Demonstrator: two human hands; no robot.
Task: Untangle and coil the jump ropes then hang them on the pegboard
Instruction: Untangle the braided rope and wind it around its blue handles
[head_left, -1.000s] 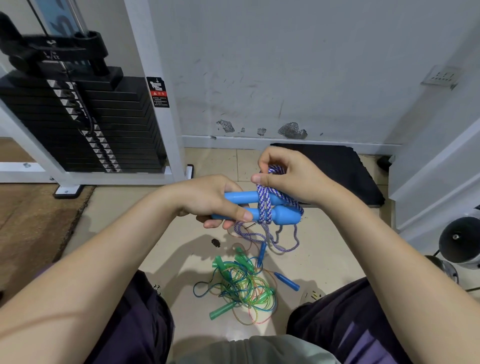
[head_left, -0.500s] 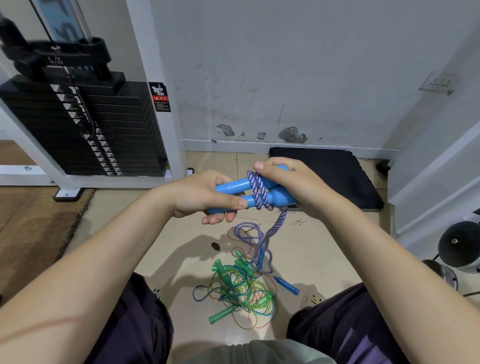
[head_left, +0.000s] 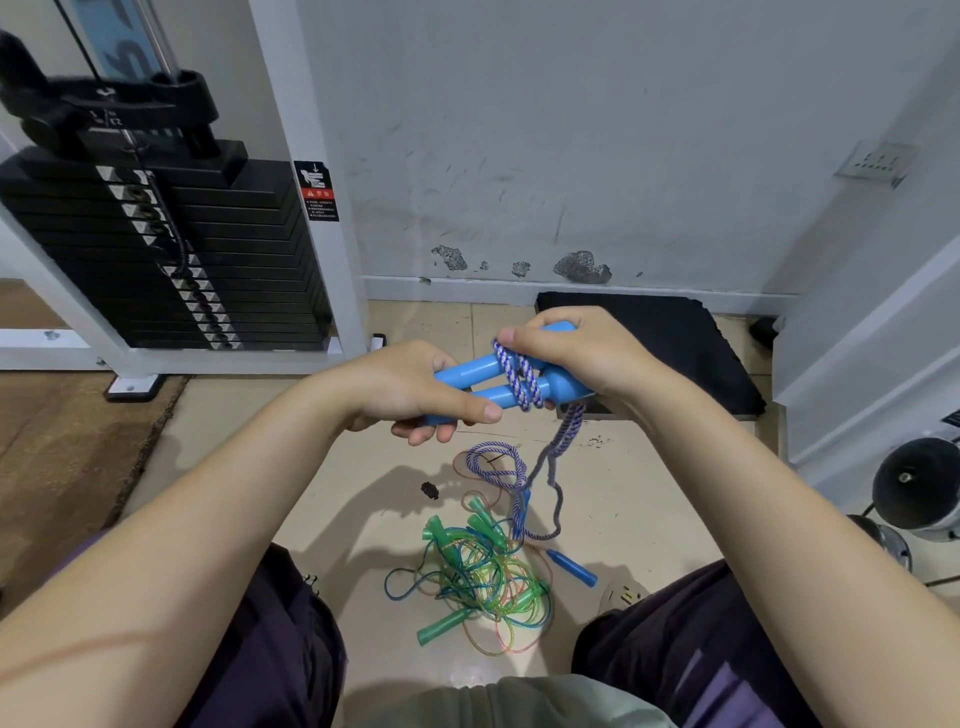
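From the head camera, I am sitting on the floor (head_left: 649, 499) with both hands raised in front of me. My left hand (head_left: 410, 387) is curled round the near ends of two blue handles (head_left: 470, 382), which lie side by side. My right hand (head_left: 566, 353) grips their far ends, its thumb pressing on the purple-and-white braided rope (head_left: 519, 382) that is wound in a few turns across both handles. The loose length of that rope hangs from under my right hand and trails in loops to the floor between my knees.

There it meets a tangled pile of ropes (head_left: 483, 577), thin clear cords in green, blue and pink. I count at least three green handles in it, though the tangle hides some. One more blue handle (head_left: 571, 568) lies at the pile's right edge, and a small black bit (head_left: 429, 490) sits just left of it.

One black weight stack (head_left: 171, 260) stands by the wall at the far left, and one black mat (head_left: 670, 343) lies against the wall behind my right hand.
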